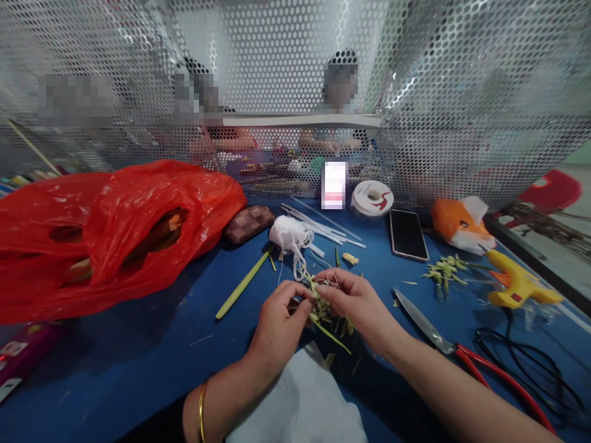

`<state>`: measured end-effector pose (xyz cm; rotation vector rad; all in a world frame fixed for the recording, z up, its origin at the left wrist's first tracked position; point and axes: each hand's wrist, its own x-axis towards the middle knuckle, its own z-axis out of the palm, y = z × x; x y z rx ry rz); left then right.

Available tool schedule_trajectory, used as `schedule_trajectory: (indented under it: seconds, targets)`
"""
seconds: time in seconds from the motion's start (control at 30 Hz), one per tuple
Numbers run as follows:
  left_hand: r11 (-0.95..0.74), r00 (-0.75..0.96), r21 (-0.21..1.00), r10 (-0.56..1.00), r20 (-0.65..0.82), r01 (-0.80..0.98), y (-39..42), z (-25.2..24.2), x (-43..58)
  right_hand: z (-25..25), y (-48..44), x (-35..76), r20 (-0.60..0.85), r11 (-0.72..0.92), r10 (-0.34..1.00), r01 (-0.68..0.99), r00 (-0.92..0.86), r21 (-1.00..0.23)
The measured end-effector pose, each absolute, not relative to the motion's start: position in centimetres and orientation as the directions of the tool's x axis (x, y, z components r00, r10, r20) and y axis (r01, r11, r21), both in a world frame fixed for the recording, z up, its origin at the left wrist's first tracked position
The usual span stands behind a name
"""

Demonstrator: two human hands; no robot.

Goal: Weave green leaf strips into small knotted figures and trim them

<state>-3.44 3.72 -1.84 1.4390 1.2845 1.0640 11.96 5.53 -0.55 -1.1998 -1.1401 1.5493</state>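
Low over the blue table, my left hand [285,320] and my right hand [353,301] meet with their fingertips nearly touching. Both are closed in a pinch on a small pale-green plant piece [312,284], mostly covered by the fingers. A thin white thread loops by my right fingers; it seems to come from the tangled bundle of white thread [292,235] just beyond. Under the hands lie green plant scraps [347,325] and a narrow green strip [337,342]. A longer green stalk [244,286] rests to the left of my left hand.
Red-handled scissors [455,348], a yellow glue gun [519,283] with black cord, a phone [409,234] and a green woven piece [446,271] lie right. A ribbon spool [362,206], white sticks [318,224], a checkered pouch [249,223] and a red plastic bag [138,184] stand behind; people sit beyond the perforated screen.
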Motion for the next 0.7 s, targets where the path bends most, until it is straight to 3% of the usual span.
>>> schedule_trajectory:
  seconds: [0.4, 0.5, 0.7]
  targets:
    - [-0.096, 0.122, 0.941, 0.991, 0.059, 0.326, 3.8, -2.4, -3.7, -1.8, 6.2, 12.4, -0.009, 0.042, 0.97, 0.203, -0.244, -0.978]
    - [-0.109, 0.124, 0.924, 0.99, 0.068, 0.367, 3.8, -2.5, -3.6, -1.5, 6.2, 12.3, -0.067, -0.044, 0.981, 0.128, -0.181, -0.991]
    - [-0.054, 0.155, 0.949, 0.988, 0.005, 0.31, 3.7, -2.4, -3.5, -1.0, 6.1, 12.2, -0.292, -0.335, 0.937, -0.255, -0.192, -0.907]
